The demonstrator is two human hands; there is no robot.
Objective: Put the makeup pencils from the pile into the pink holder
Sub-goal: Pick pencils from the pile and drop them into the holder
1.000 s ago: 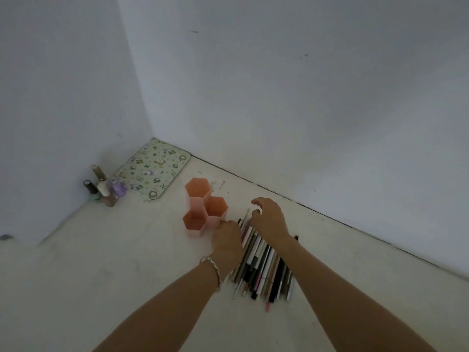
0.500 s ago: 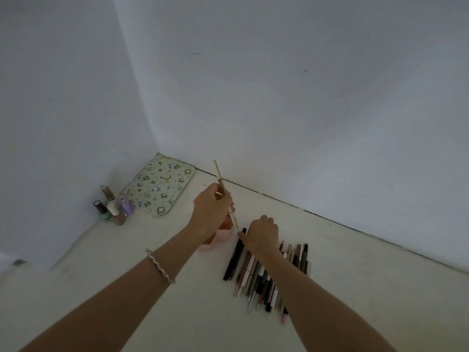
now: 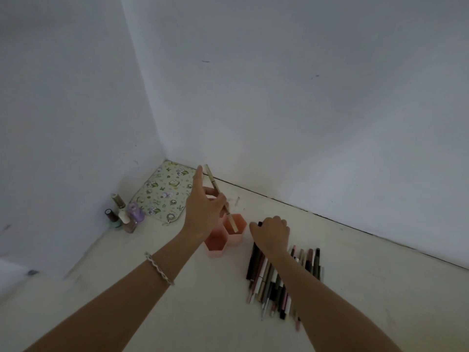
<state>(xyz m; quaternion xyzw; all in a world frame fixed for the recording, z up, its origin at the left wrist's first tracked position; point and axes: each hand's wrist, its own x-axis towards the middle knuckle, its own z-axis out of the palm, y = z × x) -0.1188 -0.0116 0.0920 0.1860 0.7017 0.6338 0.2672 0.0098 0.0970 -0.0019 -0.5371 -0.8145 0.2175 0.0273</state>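
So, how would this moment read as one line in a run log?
left hand holds beige pencil, tip over pink holder | right hand on pile, grip unclear

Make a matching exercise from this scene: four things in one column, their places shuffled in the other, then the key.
Things
1. beige pencil
2. pencil pile
3. nail polish bottles
4. patterned mat

Places
A. lying flat in the corner where the walls meet
B. beneath the right hand and forearm
C. gripped by the left hand, tilted over the pink holder
D. standing by the left wall

Pairs: 1-C, 2-B, 3-D, 4-A
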